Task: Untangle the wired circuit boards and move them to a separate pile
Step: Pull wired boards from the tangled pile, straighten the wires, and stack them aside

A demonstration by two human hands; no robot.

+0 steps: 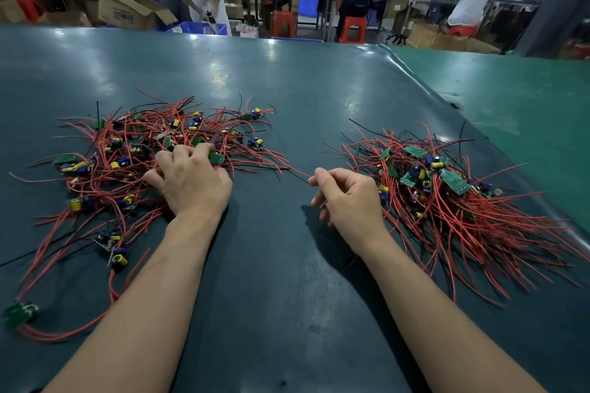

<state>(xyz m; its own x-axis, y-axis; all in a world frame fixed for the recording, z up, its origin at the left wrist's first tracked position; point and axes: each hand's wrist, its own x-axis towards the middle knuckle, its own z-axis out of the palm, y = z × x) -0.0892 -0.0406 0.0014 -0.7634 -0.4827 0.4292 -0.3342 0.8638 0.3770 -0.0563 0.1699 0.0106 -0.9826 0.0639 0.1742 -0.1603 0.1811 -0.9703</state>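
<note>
Fingers of the left hand (pixel 188 183) were spread and pressed down into the tangled pile (pixel 143 156) of wired circuit boards, tips curled around a small green board (pixel 216 158) at its right edge. A thin red wire (pixel 295 170) was pinched between thumb and forefinger of the right hand (pixel 346 198), other fingers curled in loosely, and was stretched back toward that tangle. Sorted boards were heaped in a separate pile (pixel 447 188) just beside the right hand, all of it laid on a dark green table mat (pixel 287 89).
</note>
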